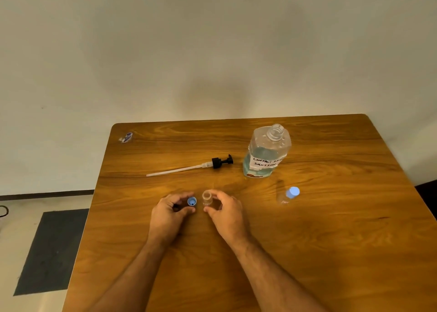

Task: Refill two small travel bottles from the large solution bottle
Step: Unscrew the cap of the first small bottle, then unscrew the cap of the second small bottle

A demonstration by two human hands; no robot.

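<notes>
A small clear travel bottle (206, 197) stands uncapped near the middle of the wooden table (307, 240). My right hand (225, 213) curls around it, thumb and fingers at its sides. My left hand (169, 213) pinches its blue cap (191, 201), inner side up, just left of the bottle. A second small bottle with a blue cap (289, 195) stands to the right. The large clear solution bottle (267, 152), with a handwritten label and no top, stands farther back with bluish liquid in its lower part.
A black pump head with its long white tube (194, 166) lies on the table left of the large bottle. A small crumpled wrapper (126, 137) sits at the far left corner. A wall is behind the table; a dark mat (49, 250) lies on the floor at left.
</notes>
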